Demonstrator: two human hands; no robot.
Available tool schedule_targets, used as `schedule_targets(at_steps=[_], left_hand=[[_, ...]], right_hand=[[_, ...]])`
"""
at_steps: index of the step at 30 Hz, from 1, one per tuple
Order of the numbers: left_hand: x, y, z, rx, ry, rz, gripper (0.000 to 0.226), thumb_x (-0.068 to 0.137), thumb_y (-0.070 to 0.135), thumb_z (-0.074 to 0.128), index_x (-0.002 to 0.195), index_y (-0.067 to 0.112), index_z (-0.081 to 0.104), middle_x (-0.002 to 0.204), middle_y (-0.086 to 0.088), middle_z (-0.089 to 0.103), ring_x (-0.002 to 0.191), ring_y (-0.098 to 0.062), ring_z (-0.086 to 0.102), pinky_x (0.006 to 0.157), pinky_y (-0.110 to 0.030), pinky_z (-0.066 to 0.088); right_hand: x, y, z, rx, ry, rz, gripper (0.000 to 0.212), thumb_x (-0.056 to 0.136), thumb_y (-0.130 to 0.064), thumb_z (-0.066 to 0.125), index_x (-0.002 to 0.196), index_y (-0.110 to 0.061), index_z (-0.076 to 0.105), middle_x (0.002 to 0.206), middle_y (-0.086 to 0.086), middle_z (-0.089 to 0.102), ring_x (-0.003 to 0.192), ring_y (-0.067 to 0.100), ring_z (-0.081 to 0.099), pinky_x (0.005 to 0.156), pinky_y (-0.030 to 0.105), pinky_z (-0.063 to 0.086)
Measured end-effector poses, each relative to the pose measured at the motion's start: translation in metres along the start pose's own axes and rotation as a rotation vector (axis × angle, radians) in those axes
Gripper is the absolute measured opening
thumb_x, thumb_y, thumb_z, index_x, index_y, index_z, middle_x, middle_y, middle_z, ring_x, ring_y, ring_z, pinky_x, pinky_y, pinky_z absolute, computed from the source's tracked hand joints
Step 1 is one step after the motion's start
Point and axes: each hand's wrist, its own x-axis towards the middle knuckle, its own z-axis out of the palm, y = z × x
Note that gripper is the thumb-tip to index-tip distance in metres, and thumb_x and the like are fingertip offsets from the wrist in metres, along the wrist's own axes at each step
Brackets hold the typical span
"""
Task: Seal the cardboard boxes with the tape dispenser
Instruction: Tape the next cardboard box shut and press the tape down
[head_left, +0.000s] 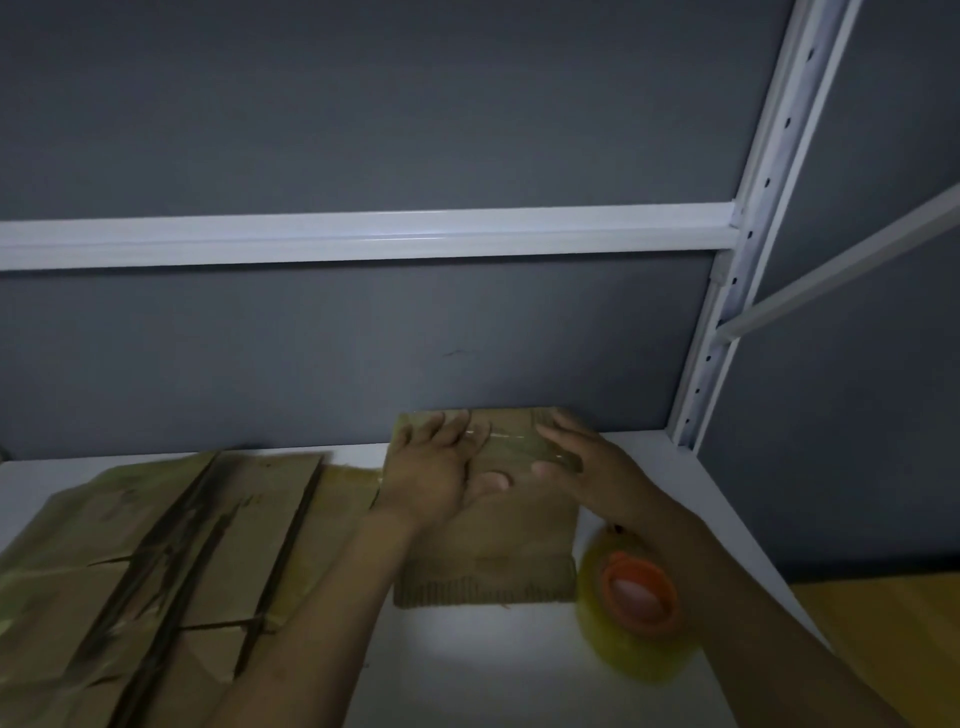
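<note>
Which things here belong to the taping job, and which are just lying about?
In the job: small cardboard box; tape strip across it; left hand and right hand on the box; tape roll beside the box.
Lying about: flattened cardboard pile at left; white rack post; yellow object at lower right.

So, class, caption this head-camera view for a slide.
Left hand and right hand press clear tape onto a small cardboard box, tape roll beside it.

dim, grainy | bright spot on shelf | soft blur | edges bowed
</note>
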Motion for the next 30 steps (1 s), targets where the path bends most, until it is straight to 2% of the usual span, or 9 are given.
schedule_targets(at_steps=[2, 5, 8, 10, 14, 18, 23, 27, 30], left_hand=[[0.001, -0.002, -0.004, -0.010, -0.001, -0.013, 0.126, 0.045, 0.095, -0.023, 0.152, 0.042, 0.014, 0.162, 0.011, 0.007, 0.148, -0.018, 0.007, 0.118, -0.054, 0.001], [0.002, 0.002, -0.004, -0.040, -0.043, -0.063, 0.091, 0.070, 0.090, 0.011, 0.151, 0.047, 0.015, 0.161, 0.017, 0.004, 0.149, -0.024, -0.002, 0.112, -0.065, -0.008], [0.001, 0.003, -0.007, -0.063, -0.114, -0.103, 0.084, 0.073, 0.087, 0.022, 0.149, 0.052, 0.012, 0.162, 0.014, 0.000, 0.147, -0.037, -0.008, 0.113, -0.064, -0.001], [0.001, 0.000, -0.007, -0.041, -0.122, -0.101, 0.088, 0.068, 0.091, 0.019, 0.148, 0.054, 0.009, 0.163, 0.010, -0.001, 0.147, -0.039, -0.006, 0.114, -0.061, 0.006], [-0.003, -0.001, -0.002, 0.030, -0.044, -0.088, 0.119, 0.040, 0.101, -0.011, 0.147, 0.055, 0.006, 0.162, 0.011, 0.005, 0.147, -0.036, 0.001, 0.114, -0.054, 0.016], [-0.003, -0.002, 0.000, 0.029, -0.016, -0.099, 0.112, 0.049, 0.099, -0.002, 0.149, 0.051, 0.010, 0.161, 0.016, 0.008, 0.148, -0.030, 0.004, 0.118, -0.045, 0.018], [-0.001, 0.004, -0.005, 0.024, -0.033, -0.035, 0.132, 0.032, 0.101, -0.015, 0.150, 0.048, 0.013, 0.160, 0.019, 0.008, 0.149, -0.025, 0.005, 0.118, -0.040, 0.021], [-0.003, 0.007, 0.004, 0.002, 0.013, 0.031, 0.137, 0.025, 0.100, -0.022, 0.148, 0.047, 0.005, 0.154, 0.025, 0.002, 0.148, -0.017, 0.001, 0.119, -0.038, 0.018], [-0.004, 0.003, 0.021, -0.070, 0.052, 0.148, 0.104, 0.060, 0.100, -0.003, 0.143, 0.041, 0.014, 0.153, 0.012, 0.025, 0.145, -0.027, 0.025, 0.114, -0.049, 0.030]], right_hand=[[-0.022, 0.011, -0.010, 0.010, 0.083, 0.113, 0.071, 0.088, -0.056, 0.054, 0.148, -0.036, 0.023, 0.158, -0.011, 0.014, 0.145, 0.010, 0.014, 0.117, 0.032, 0.017], [-0.057, 0.041, -0.013, -0.196, 0.072, 0.454, 0.086, 0.084, -0.066, 0.053, 0.151, -0.023, 0.020, 0.154, 0.000, 0.030, 0.137, 0.019, 0.035, 0.107, 0.035, 0.033], [-0.076, 0.066, -0.001, -0.251, -0.039, 0.603, 0.044, 0.091, -0.051, 0.052, 0.116, -0.015, 0.054, 0.116, 0.005, 0.061, 0.100, 0.020, 0.060, 0.078, 0.030, 0.048], [-0.084, 0.076, 0.006, -0.253, -0.022, 0.604, 0.022, 0.093, -0.037, 0.051, 0.098, -0.016, 0.056, 0.096, 0.001, 0.061, 0.083, 0.016, 0.058, 0.067, 0.028, 0.047], [-0.093, 0.080, 0.011, -0.262, 0.094, 0.529, 0.014, 0.094, -0.028, 0.053, 0.091, -0.014, 0.056, 0.093, 0.002, 0.062, 0.078, 0.015, 0.056, 0.063, 0.024, 0.045], [-0.100, 0.066, -0.005, -0.197, 0.286, 0.417, 0.026, 0.089, -0.035, 0.062, 0.076, -0.017, 0.049, 0.070, -0.006, 0.053, 0.065, 0.012, 0.054, 0.046, 0.018, 0.032], [-0.089, 0.020, -0.049, 0.145, 0.500, 0.207, 0.023, 0.082, -0.038, 0.072, 0.074, -0.029, 0.054, 0.064, -0.012, 0.055, 0.059, 0.000, 0.052, 0.050, 0.008, 0.039], [-0.054, -0.013, -0.072, -0.051, 0.624, -0.031, 0.030, 0.084, -0.046, 0.067, 0.100, -0.021, 0.062, 0.078, -0.005, 0.063, 0.070, 0.012, 0.059, 0.061, 0.023, 0.048], [-0.023, -0.020, -0.073, -0.421, 0.789, -0.247, 0.048, 0.084, -0.048, 0.056, 0.114, -0.011, 0.063, 0.088, 0.008, 0.069, 0.071, 0.026, 0.065, 0.058, 0.028, 0.050]])
